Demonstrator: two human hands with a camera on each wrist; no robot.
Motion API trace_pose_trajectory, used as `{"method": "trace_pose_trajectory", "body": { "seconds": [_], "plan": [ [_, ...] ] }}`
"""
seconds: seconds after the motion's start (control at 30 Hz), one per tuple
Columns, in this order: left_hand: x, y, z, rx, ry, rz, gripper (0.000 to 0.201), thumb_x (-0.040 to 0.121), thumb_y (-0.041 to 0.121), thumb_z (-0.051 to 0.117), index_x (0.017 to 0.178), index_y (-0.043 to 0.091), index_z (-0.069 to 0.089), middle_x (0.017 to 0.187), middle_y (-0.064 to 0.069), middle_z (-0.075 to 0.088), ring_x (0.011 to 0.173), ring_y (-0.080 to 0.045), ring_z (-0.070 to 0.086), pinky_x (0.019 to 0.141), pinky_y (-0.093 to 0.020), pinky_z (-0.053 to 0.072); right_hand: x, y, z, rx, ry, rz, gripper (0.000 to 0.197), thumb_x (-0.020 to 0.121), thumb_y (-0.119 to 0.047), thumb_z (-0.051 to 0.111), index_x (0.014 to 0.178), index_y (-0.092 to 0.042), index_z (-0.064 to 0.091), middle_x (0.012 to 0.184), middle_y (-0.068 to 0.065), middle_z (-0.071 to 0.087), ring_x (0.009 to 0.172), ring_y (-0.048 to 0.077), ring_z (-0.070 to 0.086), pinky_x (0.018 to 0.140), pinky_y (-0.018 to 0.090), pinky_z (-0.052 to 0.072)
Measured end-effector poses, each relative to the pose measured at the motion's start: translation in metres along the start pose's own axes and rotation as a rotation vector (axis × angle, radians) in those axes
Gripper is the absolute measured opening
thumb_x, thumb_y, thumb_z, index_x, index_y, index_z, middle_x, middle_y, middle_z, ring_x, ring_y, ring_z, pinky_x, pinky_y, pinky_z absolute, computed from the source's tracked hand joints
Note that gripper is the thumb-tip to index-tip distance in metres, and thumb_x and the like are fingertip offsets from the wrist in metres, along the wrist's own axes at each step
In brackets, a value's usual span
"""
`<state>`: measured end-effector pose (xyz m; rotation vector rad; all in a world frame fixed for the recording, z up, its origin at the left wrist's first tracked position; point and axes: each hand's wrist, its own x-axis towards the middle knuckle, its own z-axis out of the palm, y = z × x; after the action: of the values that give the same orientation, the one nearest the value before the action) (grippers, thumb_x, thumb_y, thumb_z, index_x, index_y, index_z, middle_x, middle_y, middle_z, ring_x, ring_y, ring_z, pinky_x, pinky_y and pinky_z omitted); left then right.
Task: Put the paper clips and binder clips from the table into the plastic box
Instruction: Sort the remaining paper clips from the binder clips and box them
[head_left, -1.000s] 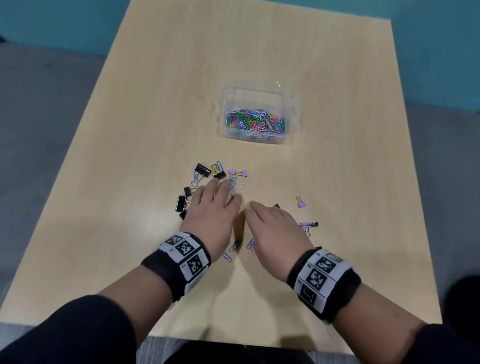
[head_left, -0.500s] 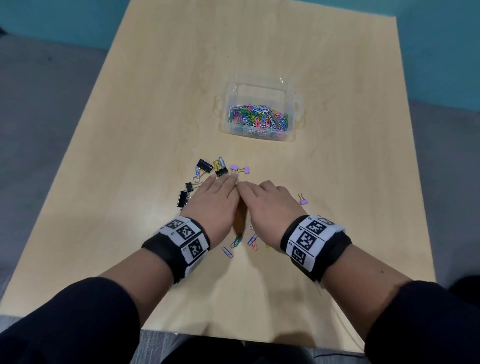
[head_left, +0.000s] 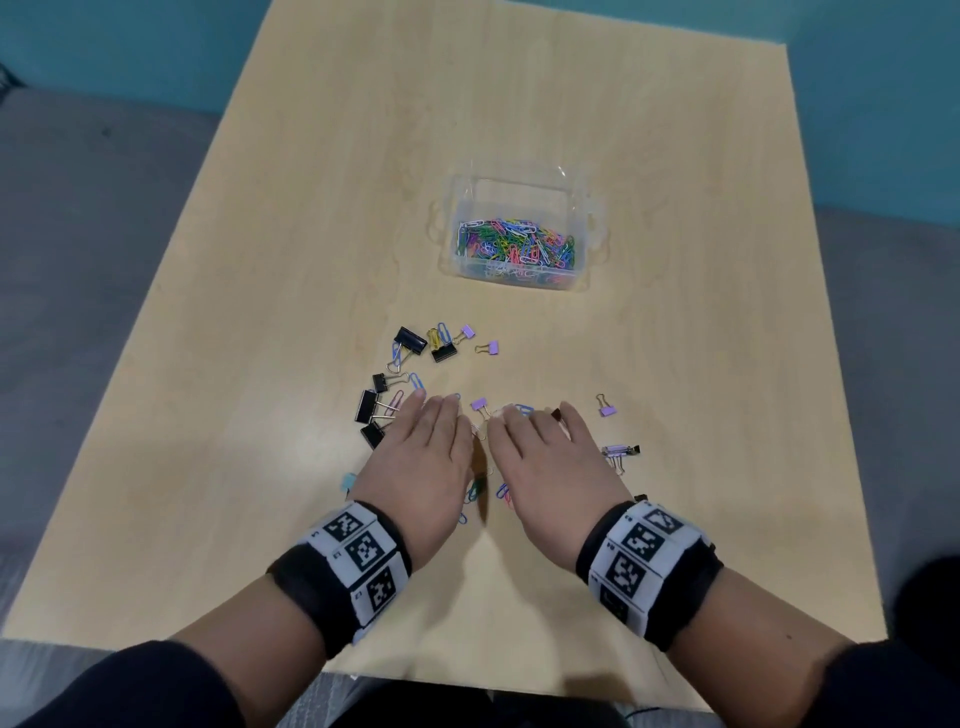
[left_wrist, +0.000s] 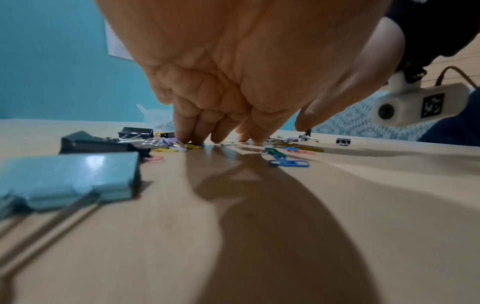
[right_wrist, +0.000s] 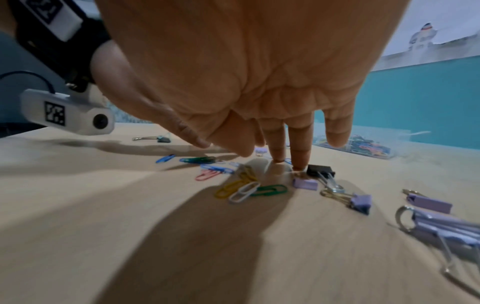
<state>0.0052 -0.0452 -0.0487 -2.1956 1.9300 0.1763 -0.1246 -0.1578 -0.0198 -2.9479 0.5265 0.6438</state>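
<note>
A clear plastic box holding many coloured paper clips stands in the middle of the table. Loose paper clips and black binder clips and purple binder clips lie scattered nearer to me. My left hand and right hand lie side by side, palms down, over the clips. Straight fingers of the left hand press their tips on clips. Two right fingers touch the table beside a black binder clip. Neither hand grips anything. Clips under the palms are hidden.
A teal binder clip lies close by the left wrist. More purple binder clips sit right of the right hand. The wooden table ends just behind my wrists, with grey floor on both sides.
The hands first slid forward and closed together. Since then they have drawn back a little toward me, and a purple binder clip now shows between the fingertips.
</note>
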Motion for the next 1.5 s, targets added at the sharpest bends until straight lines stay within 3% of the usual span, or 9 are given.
{"method": "trace_pose_trajectory", "body": {
  "seconds": [0.07,0.3,0.5,0.7,0.8,0.97,1.13,1.37,1.5],
  "plan": [
    [-0.004,0.006,-0.002,0.011,-0.012,0.002,0.053,0.092,0.027,0.036,0.132,-0.007,0.044,0.138,-0.03,0.043,0.126,-0.041,0.044,0.114,-0.053,0.01,-0.005,-0.004,0.004,-0.006,0.008,-0.009,0.065,0.079,-0.019,0.006,0.139,-0.003,0.029,0.142,0.022,0.038,0.122,0.04,0.043,0.11,0.058,0.02],
    [-0.021,0.026,0.006,-0.106,-0.009,0.018,0.053,0.086,0.024,0.049,0.131,-0.002,0.049,0.14,-0.025,0.044,0.127,-0.038,0.045,0.111,-0.051,0.025,-0.024,-0.019,0.017,0.061,0.031,0.008,0.061,0.08,-0.018,0.014,0.133,-0.003,0.041,0.132,0.022,0.05,0.116,0.04,0.05,0.106,0.06,0.03],
    [-0.023,0.018,-0.003,-0.233,0.018,-0.189,0.05,0.086,0.025,0.037,0.126,-0.001,0.052,0.137,-0.024,0.047,0.125,-0.038,0.047,0.098,-0.045,0.045,-0.04,-0.02,0.014,0.134,0.058,0.013,0.06,0.077,-0.015,0.021,0.129,-0.003,0.048,0.128,0.017,0.053,0.12,0.036,0.049,0.104,0.055,0.036],
    [-0.036,-0.004,0.004,-0.143,0.009,-0.129,0.047,0.089,0.027,0.032,0.122,0.001,0.056,0.132,-0.021,0.052,0.121,-0.036,0.049,0.104,-0.047,0.039,-0.017,-0.027,0.004,0.105,0.111,-0.078,0.056,0.078,-0.015,0.024,0.125,-0.002,0.051,0.13,0.016,0.053,0.121,0.036,0.049,0.103,0.053,0.039],
    [-0.045,-0.013,0.011,-0.086,0.042,-0.063,0.048,0.09,0.027,0.032,0.122,0.002,0.058,0.131,-0.018,0.055,0.121,-0.035,0.051,0.106,-0.049,0.034,0.008,-0.025,-0.006,0.066,0.103,-0.13,0.051,0.079,-0.015,0.041,0.128,-0.004,0.048,0.138,0.015,0.047,0.128,0.035,0.042,0.107,0.052,0.034],
    [-0.05,-0.03,0.016,-0.03,0.094,0.052,0.039,0.082,0.023,0.058,0.115,0.002,0.062,0.125,-0.017,0.059,0.118,-0.035,0.054,0.106,-0.048,0.038,0.047,-0.017,-0.02,-0.081,0.055,-0.224,0.06,0.081,-0.02,0.057,0.136,-0.008,0.037,0.148,0.011,0.029,0.136,0.032,0.024,0.111,0.049,0.024],
    [-0.052,-0.041,0.015,-0.063,0.089,0.02,0.039,0.082,0.021,0.057,0.116,0.004,0.06,0.13,-0.016,0.054,0.122,-0.038,0.047,0.107,-0.049,0.035,0.057,-0.021,-0.021,-0.155,0.072,-0.243,0.059,0.077,-0.019,0.058,0.133,-0.01,0.041,0.141,0.011,0.037,0.131,0.033,0.031,0.107,0.05,0.028],
    [-0.04,-0.031,0.014,-0.118,0.08,0.01,0.044,0.081,0.025,0.06,0.121,0.008,0.059,0.133,-0.011,0.054,0.126,-0.036,0.044,0.108,-0.049,0.028,0.04,-0.015,-0.008,-0.081,0.097,-0.172,0.061,0.07,-0.015,0.058,0.131,-0.009,0.049,0.128,0.013,0.05,0.129,0.037,0.038,0.104,0.056,0.034],
    [-0.037,-0.026,0.009,-0.144,0.115,-0.045,0.038,0.084,0.022,0.054,0.119,0.009,0.057,0.132,-0.013,0.053,0.123,-0.037,0.045,0.105,-0.05,0.034,0.042,-0.005,-0.01,-0.031,0.136,-0.133,0.058,0.068,-0.011,0.058,0.126,-0.009,0.053,0.126,0.01,0.053,0.128,0.037,0.04,0.103,0.055,0.036]
  ]
}}
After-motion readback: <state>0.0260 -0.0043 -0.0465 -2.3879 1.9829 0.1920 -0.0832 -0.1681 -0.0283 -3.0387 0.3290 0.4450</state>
